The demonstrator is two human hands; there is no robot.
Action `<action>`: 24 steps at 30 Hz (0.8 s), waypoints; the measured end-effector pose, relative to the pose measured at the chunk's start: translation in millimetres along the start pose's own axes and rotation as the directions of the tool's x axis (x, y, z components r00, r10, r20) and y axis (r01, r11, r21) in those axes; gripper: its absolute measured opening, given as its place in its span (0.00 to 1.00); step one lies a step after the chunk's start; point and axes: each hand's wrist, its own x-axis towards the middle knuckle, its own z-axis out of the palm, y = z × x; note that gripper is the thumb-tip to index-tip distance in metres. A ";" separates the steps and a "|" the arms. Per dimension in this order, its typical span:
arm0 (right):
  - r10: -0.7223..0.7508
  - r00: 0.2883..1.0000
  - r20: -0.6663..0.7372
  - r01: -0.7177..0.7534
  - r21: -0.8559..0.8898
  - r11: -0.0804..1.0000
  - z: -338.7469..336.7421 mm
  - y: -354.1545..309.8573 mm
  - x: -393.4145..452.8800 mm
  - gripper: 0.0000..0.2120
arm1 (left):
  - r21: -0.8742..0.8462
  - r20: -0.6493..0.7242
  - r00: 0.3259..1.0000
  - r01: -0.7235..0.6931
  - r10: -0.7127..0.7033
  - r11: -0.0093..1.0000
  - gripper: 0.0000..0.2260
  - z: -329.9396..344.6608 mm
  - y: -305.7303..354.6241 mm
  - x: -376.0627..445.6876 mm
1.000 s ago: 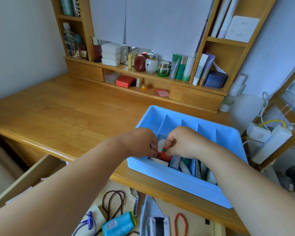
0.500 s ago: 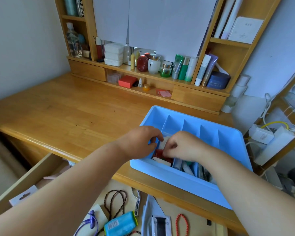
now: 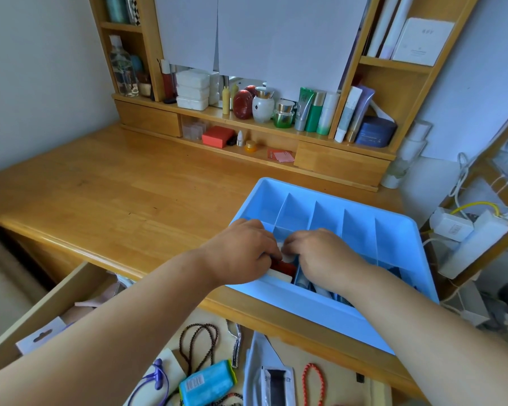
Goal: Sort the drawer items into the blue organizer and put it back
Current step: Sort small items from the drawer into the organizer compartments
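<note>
I have both hands down in the blue organizer (image 3: 399, 230), which sits on the wooden desk (image 3: 100, 200) just above the open drawer (image 3: 50, 306), its near wall overhanging the desk edge so that items travel only a short way up from the drawer. My left hand (image 3: 241, 253) and right hand (image 3: 320, 256) meet over the organizer's near-left compartment, fingers curled downward around a small white piece (image 3: 282, 247) that shows between them; I judge both are pinching or pressing it into place, though the fingertips are hidden, so I cannot tell for certain which hand bears it. Just under the hands, in the same compartment, lie a red item (image 3: 285, 266) and a flat white one (image 3: 279, 278), and the near compartments to the right of it hold tubes I cannot make out. The organizer's far row of compartments looks unfilled. Below the organizer, in the drawer, wait a blue packet (image 3: 206, 383), a dark bead string (image 3: 197, 344), a red bead bracelet (image 3: 313, 385) and purple earphones (image 3: 156, 379), so I reckon the sorting is well short of done.
</note>
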 end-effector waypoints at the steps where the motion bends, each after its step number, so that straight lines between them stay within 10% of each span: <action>1: 0.011 1.000 0.023 -0.011 -0.008 1.000 -1.8 -0.7 1.9 0.20 | -0.013 -0.006 1.000 0.004 -0.004 1.000 0.23 -0.9 0.4 -0.6; 12: 0.188 0.982 0.000 -0.188 0.006 0.982 -11.1 -17.6 8.9 0.10 | -0.215 -0.196 0.974 0.069 -0.113 0.974 0.17 -7.6 6.8 -30.6; 20: 0.206 0.977 0.057 -0.213 0.164 0.963 -19.5 -12.7 4.5 0.08 | -0.384 -0.514 0.797 0.116 -0.316 0.916 0.16 -1.4 17.1 -102.8; 24: 0.223 0.941 -0.254 -0.141 0.305 0.942 -25.3 -15.8 -12.6 0.09 | -0.513 -0.460 0.736 0.235 -0.496 0.826 0.16 33.1 21.9 -151.2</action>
